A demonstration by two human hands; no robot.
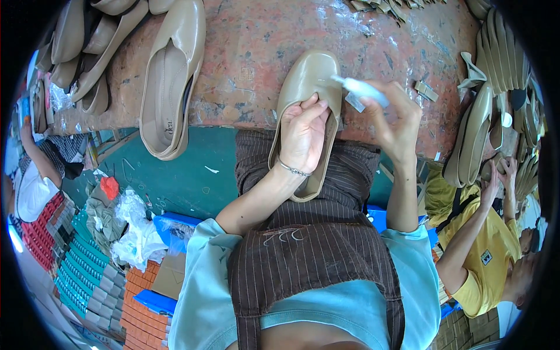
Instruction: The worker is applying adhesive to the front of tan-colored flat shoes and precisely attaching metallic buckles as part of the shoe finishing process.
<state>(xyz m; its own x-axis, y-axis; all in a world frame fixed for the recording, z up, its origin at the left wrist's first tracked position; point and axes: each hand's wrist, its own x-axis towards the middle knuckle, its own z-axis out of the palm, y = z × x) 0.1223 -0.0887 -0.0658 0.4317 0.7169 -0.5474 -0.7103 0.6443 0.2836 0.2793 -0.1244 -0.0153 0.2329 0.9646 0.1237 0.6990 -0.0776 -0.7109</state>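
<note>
In the head view, the left hand (304,134) grips a glossy beige slip-on shoe (312,73), its thumb and index finger pinching near the throat of the upper while the other fingers are partly hidden inside the opening. The toe points away beyond these fingertips; the heel lies below them, over the striped brown apron (315,256). A thin metal bracelet (294,170) circles the wrist behind the fingers.

The fingers of the right hand (401,119) are closed around a small white squeeze bottle (370,91), blurred, with its narrow nozzle (339,79) aimed left, at the toe part of the shoe just above the left fingertips; whether the tip touches the leather cannot be told.

The worn reddish worktable (245,70) spreads beyond and to both sides of the fingers. Well left of the left fingers stands another beige loafer (195,44), with a pile of similar shoes (111,52) farther left. Near the right fingers, on their right, lies a small beige piece (426,90); well past it are stacked beige shoe parts (499,52). Beige scraps (388,7) lie far beyond the fingers. Farther right and lower, a co-worker in a yellow shirt (484,262) reaches toward more shoes.
</note>
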